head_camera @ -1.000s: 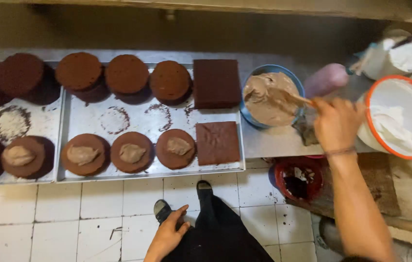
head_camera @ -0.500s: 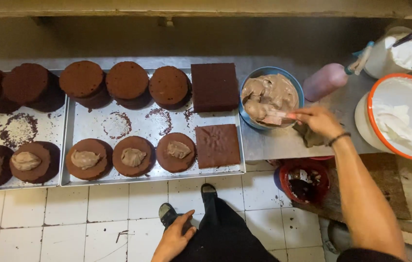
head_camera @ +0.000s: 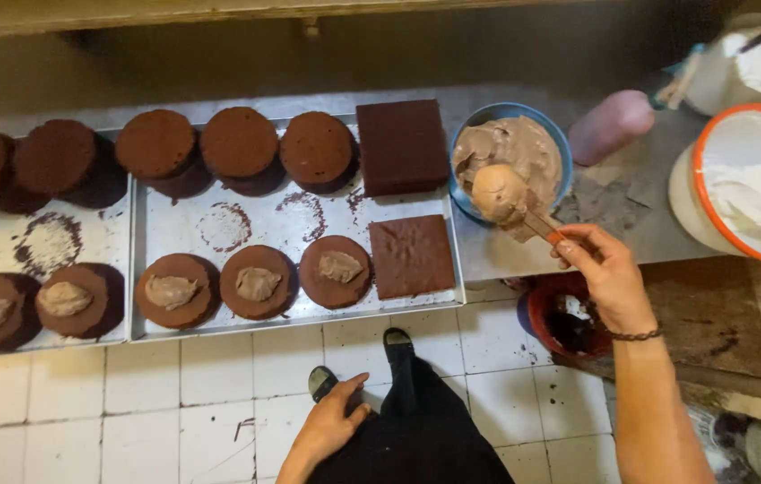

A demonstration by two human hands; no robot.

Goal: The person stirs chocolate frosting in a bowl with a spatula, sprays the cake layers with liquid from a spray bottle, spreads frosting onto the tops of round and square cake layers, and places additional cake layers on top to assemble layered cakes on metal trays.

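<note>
One scoop of chocolate cream [head_camera: 499, 190] on spatula [head_camera: 537, 221] over blue bowl [head_camera: 470, 121] | right hand [head_camera: 607, 276] pinching spatula handle | left hand [head_camera: 331, 423] spread flat on knee.

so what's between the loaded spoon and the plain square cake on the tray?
Head view: only the blue bowl's near rim, bare tray edge and steel counter lie between spoon and square cake.
</note>
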